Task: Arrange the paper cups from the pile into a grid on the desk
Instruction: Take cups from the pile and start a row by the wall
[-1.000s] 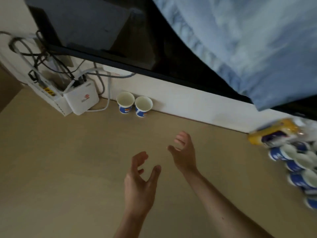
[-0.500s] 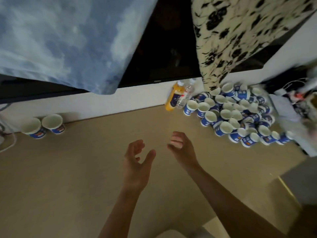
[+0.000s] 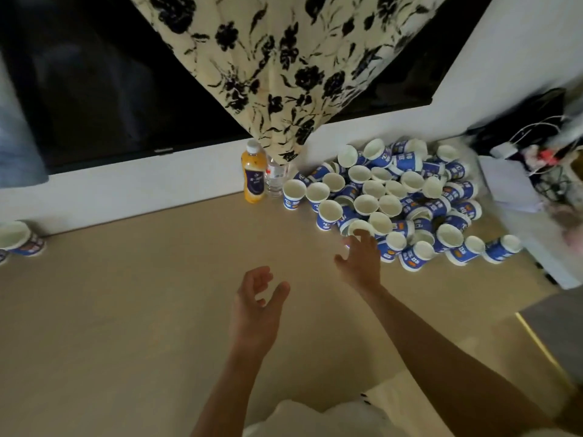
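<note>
A pile of blue-and-white paper cups point(image 3: 407, 200) lies at the back right of the tan desk point(image 3: 126, 310), most on their sides, a few upright at its left edge. My right hand point(image 3: 359, 260) reaches to the pile's near edge, fingers spread and holding nothing, fingertips at a cup point(image 3: 358, 227). My left hand point(image 3: 258, 307) hovers over the desk's middle, loosely curved and empty. One placed cup point(image 3: 19, 239) stands upright at the far left by the wall.
An orange juice bottle point(image 3: 253, 175) and a clear water bottle point(image 3: 276, 179) stand against the wall left of the pile. A floral cloth point(image 3: 284, 64) hangs above. Cables and clutter point(image 3: 536, 159) sit at the far right. The desk's right edge point(image 3: 536, 339) runs diagonally.
The view has swung right, bringing the pile into the middle. My right hand has stretched forward to the pile's near edge. My left hand stays open and low.
</note>
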Tool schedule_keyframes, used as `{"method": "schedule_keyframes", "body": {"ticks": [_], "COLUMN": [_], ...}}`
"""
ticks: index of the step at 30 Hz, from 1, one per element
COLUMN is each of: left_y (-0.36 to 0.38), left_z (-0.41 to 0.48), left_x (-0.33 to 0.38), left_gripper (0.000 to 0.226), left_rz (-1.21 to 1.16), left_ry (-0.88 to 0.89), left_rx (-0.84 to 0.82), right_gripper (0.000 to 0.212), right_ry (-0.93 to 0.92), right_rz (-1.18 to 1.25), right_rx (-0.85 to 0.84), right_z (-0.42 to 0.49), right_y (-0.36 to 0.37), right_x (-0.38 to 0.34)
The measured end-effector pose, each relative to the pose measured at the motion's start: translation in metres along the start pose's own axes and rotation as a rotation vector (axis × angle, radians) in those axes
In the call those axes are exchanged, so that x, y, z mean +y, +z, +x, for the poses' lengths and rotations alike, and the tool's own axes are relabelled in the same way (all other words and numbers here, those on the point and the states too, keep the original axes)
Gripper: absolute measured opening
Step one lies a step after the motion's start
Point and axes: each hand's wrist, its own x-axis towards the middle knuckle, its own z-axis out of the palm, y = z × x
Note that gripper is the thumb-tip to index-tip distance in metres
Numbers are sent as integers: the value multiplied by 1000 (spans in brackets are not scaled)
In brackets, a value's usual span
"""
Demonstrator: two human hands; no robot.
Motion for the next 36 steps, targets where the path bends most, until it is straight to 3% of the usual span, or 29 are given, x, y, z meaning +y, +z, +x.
{"method": "schedule_keyframes", "body": {"ticks": [4, 15, 20, 27, 32, 36], "left_y": [36, 76, 89, 90, 91, 96], "left_z": [-9, -20, -21, -14, 3, 13], "left_x": [11, 14, 13, -4, 9, 15], "left_gripper": [27, 28, 30, 58, 92, 90], "left_rz": [31, 102, 140, 393, 558, 510], "left_ry": [15, 13, 21, 73, 176, 232], "left_rx": [-16, 7, 1, -33, -64, -10], "right_gripper": [41, 55, 57, 50, 43, 42], "right_ry": [-69, -321, -438, -595, -710, -752], "right_rz": [-269, -237, -44, 500, 573, 630], "right_rx": [-136, -65, -32, -218, -335, -364], "right_z": [14, 19, 7, -14, -19, -25], "right_y": [8, 20, 9, -41, -84, -103], "right_x": [44, 74, 72, 60, 45, 35]}}
